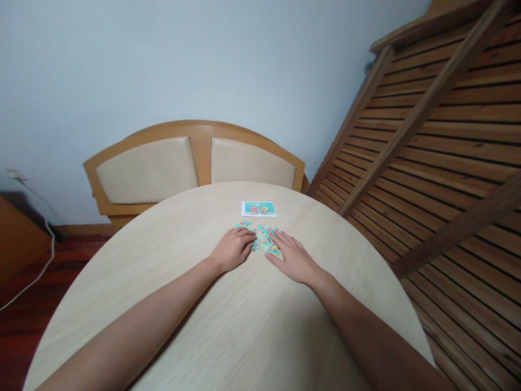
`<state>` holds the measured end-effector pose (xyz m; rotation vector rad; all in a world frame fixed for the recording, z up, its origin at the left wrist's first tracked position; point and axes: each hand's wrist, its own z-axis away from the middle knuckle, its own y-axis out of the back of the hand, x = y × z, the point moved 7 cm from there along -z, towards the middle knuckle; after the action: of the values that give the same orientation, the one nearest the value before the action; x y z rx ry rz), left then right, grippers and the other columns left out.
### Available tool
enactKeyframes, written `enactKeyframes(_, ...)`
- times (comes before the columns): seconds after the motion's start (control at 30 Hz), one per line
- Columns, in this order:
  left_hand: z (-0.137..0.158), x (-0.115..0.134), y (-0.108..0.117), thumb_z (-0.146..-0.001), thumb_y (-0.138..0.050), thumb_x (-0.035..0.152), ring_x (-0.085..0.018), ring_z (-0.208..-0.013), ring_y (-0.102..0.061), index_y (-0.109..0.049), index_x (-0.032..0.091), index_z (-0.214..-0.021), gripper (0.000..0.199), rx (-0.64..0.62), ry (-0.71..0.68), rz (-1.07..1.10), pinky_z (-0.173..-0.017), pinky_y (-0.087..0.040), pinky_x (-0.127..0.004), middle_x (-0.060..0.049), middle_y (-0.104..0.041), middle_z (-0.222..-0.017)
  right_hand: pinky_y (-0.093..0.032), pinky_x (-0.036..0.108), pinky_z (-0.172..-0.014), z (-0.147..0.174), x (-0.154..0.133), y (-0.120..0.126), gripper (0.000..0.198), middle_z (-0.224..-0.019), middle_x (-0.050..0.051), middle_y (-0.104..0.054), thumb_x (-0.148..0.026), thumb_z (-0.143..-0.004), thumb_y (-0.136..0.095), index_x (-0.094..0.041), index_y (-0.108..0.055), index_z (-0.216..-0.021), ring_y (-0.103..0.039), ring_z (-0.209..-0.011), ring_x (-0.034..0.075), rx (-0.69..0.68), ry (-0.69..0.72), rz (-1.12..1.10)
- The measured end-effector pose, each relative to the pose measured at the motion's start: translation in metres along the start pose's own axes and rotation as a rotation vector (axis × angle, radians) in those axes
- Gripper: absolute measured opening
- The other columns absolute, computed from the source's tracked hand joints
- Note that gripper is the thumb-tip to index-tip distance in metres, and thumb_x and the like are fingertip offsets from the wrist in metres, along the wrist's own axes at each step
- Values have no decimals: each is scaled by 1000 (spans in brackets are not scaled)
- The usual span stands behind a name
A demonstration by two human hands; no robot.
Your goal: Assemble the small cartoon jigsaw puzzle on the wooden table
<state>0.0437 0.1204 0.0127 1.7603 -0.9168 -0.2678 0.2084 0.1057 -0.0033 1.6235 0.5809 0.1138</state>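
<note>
Small jigsaw puzzle pieces (262, 243), mostly turquoise with bits of yellow and pink, lie in a loose pile on the round table. At the pile's left edge rests my left hand (233, 250), palm down, its fingers slightly bent over the nearest pieces. My right hand (295, 257) lies flatter on the right side, fingers stretched and thumb spread, touching the pieces. Neither hand visibly grips a piece, though what lies under the fingers is hidden. Just beyond the pile is a turquoise picture card (259, 209) with a pink and a yellow figure and a white border.
The pale wooden table (195, 326) has a curved edge. Behind it stands a wooden headboard (202, 130) with beige padded panels against the wall. A slatted wooden frame (423, 130) leans at the right. A white cable (52, 244) hangs at the left.
</note>
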Motion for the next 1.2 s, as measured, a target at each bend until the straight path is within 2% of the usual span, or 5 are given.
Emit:
enactKeyframes(0.3,-3,-15,11,-97,-45,28,-26,-99,-63,-73,21,-96,28,100,195,11,-95,-51,-41,-8,-73,-98,-18,49,-123,-3,-1,-2,72,-165,9,-20,-59,-100,-34,-19,-25,-159,-15,-153,25,-42,-6,-23)
enactKeyframes(0.47,0,-36,12,-95,-47,28,-28,-105,-60,-71,19,-90,26,172,321,14,-99,-49,-43,-9,-71,-104,-12,51,-123,-8,-2,-6,98,-166,17,-8,-78,-89,-37,-14,-15,-160,-6,-154,31,-102,-92,27)
enactKeyframes(0.63,1,-46,3,-93,-52,25,-29,-116,-59,-66,17,-111,25,168,355,24,-105,-46,-43,-12,-67,-121,-8,55,-122,-30,-9,-10,107,-166,18,-6,-84,-85,-34,-12,-11,-161,-5,-154,33,-139,-116,42)
enactKeyframes(0.87,-3,-48,-5,-94,-54,31,-27,-120,-61,-58,17,-125,34,127,341,49,-107,-46,-42,-13,-65,-128,-11,54,-122,-55,-20,-14,97,-166,14,-15,-78,-90,-35,-14,-17,-160,-11,-153,32,-129,4,24)
enactKeyframes(1.2,12,-50,-1,-90,-53,32,-31,-142,-42,-47,10,-139,54,56,262,50,-119,-33,-47,-20,-48,-149,-20,47,-122,-30,-12,-8,76,-164,17,-23,-60,-97,-44,-13,-33,-155,-19,-152,31,61,40,-42)
